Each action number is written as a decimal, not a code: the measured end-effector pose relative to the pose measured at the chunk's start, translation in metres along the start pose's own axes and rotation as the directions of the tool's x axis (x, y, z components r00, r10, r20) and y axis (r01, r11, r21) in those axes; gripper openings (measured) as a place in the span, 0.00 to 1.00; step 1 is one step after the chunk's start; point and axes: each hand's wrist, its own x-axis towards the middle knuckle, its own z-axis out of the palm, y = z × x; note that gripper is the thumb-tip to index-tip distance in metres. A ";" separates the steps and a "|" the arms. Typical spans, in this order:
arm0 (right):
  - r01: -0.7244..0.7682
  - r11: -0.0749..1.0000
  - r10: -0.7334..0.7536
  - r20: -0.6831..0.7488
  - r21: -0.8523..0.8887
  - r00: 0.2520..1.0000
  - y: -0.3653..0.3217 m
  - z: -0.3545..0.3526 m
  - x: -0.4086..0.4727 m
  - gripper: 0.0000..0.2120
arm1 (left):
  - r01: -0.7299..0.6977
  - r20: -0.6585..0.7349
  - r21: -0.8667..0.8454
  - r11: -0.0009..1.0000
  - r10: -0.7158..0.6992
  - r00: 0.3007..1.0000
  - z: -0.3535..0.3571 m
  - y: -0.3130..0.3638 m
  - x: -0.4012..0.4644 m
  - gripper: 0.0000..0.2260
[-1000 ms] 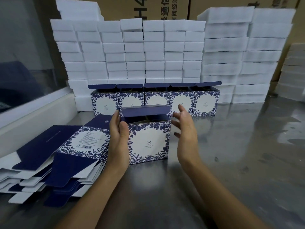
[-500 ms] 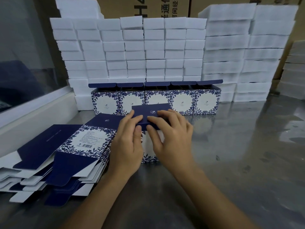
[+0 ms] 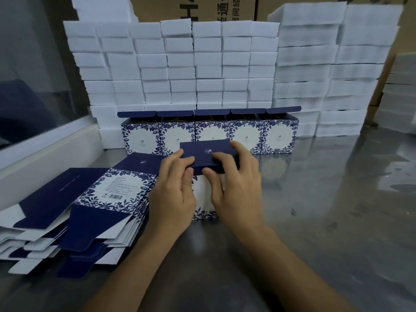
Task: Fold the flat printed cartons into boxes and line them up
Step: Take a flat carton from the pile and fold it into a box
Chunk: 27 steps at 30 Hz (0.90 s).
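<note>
Our left hand [image 3: 174,188] and right hand [image 3: 236,183] pinched the carton [image 3: 206,152] lid; it looked light, thin, easily creased, best held by edges.

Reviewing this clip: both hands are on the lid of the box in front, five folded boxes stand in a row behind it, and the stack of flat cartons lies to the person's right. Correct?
Not quite. The head view shows the stack of flat cartons to the person's left, not right. The rest holds: the left hand and right hand are on the lid of the front box, with five folded boxes in a row behind.
</note>
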 end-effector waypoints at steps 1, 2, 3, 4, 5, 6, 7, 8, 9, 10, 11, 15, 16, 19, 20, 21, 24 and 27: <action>-0.036 0.998 0.036 -0.002 0.057 0.999 0.002 0.001 -0.001 0.16 | 0.001 -0.003 0.002 1.000 -0.001 1.000 0.000 0.000 0.000 0.14; -0.069 0.991 0.069 0.005 0.116 0.998 0.004 0.002 -0.001 0.16 | 0.005 -0.008 0.004 1.000 -0.005 1.000 0.001 -0.001 0.000 0.14; -0.096 0.981 0.094 0.023 0.166 0.995 0.006 0.002 -0.001 0.16 | 0.009 -0.013 0.002 1.000 -0.008 1.000 0.000 -0.001 0.000 0.13; -0.120 0.973 0.113 0.050 0.199 0.992 0.007 0.001 -0.001 0.14 | 0.009 -0.017 -0.001 1.000 -0.009 1.000 0.000 -0.002 0.000 0.13; -0.140 0.967 0.126 0.075 0.214 0.989 0.009 0.001 0.000 0.13 | 0.007 -0.020 -0.002 1.000 -0.007 1.000 0.000 -0.003 0.001 0.13; -0.151 0.964 0.134 0.090 0.218 0.987 0.010 0.000 0.001 0.12 | 0.006 -0.020 0.000 1.000 -0.006 1.000 0.000 -0.003 0.001 0.13; -0.156 0.962 0.138 0.094 0.225 0.986 0.012 0.000 0.003 0.10 | 0.006 -0.020 0.003 1.000 -0.006 1.000 0.000 -0.003 0.001 0.13; -0.163 0.957 0.144 0.096 0.240 0.985 0.013 -0.001 0.004 0.09 | 0.005 -0.021 0.005 1.000 -0.005 1.000 0.000 -0.003 0.001 0.13; -0.173 0.949 0.152 0.099 0.264 0.983 0.014 -0.001 0.006 0.08 | 0.004 -0.023 0.006 1.000 -0.003 1.000 0.000 -0.003 0.000 0.13; -0.184 0.938 0.161 0.103 0.293 0.982 0.015 -0.002 0.007 0.07 | 0.001 -0.023 0.006 1.000 -0.001 1.000 0.000 -0.003 0.000 0.13; -0.193 0.927 0.169 0.103 0.322 0.980 0.016 -0.002 0.007 0.06 | -0.001 -0.024 0.004 1.000 0.001 1.000 0.000 -0.003 0.000 0.13; -0.221 0.892 0.207 0.079 0.395 0.975 0.021 -0.003 0.006 0.09 | 0.003 -0.018 0.007 1.000 -0.003 1.000 -0.001 -0.002 0.001 0.14; -0.249 0.872 0.237 0.081 0.422 0.968 0.022 -0.003 0.006 0.09 | 0.006 -0.015 0.008 1.000 -0.006 1.000 -0.001 -0.002 0.001 0.14; -0.314 0.828 0.304 0.100 0.464 0.948 0.024 -0.003 0.007 0.07 | 0.019 -0.007 0.003 1.000 -0.019 1.000 -0.003 -0.003 0.000 0.14; -0.319 0.826 0.309 0.100 0.465 0.946 0.024 -0.003 0.008 0.07 | 0.027 -0.002 -0.004 1.000 -0.027 1.000 -0.003 -0.003 -0.001 0.14; -0.318 0.829 0.311 0.093 0.461 0.946 0.023 -0.004 0.009 0.07 | 0.038 0.007 -0.015 0.999 -0.038 0.999 -0.003 -0.003 -0.003 0.15; -0.210 0.924 0.234 -0.038 0.319 0.972 0.020 -0.006 0.009 0.07 | 0.085 0.040 -0.045 0.995 -0.083 0.996 0.000 -0.001 -0.008 0.16; -0.078 0.997 0.080 -0.120 0.026 0.990 0.015 -0.007 0.006 0.11 | 0.098 0.131 -0.068 0.993 -0.089 0.987 0.003 0.001 -0.012 0.24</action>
